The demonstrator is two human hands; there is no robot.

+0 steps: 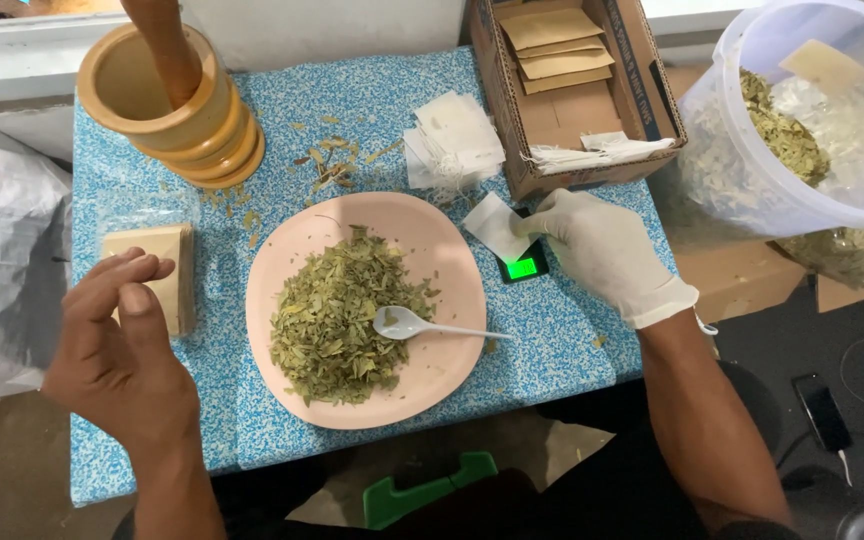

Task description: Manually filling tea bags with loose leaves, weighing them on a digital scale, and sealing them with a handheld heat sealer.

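Observation:
A pink plate (452, 260) in the middle of the blue speckled table holds a heap of dried green leaves (337, 315) with a white plastic spoon (407, 323) lying on it. My right hand (602, 250), in a white glove, pinches a small white sachet (495, 224) lying on a small digital scale (524, 266) with a green display. My left hand (117, 345) is bare, fingers loosely curled, and hovers above the table's left side next to a stack of tan packets (167, 265). It holds nothing.
A wooden mortar (167, 105) with a pestle stands at the back left. Loose white sachets (452, 140) lie beside a cardboard box (572, 90) of tan envelopes. A clear plastic bucket (812, 120) of leaves sits at right. A phone (824, 412) lies on the floor.

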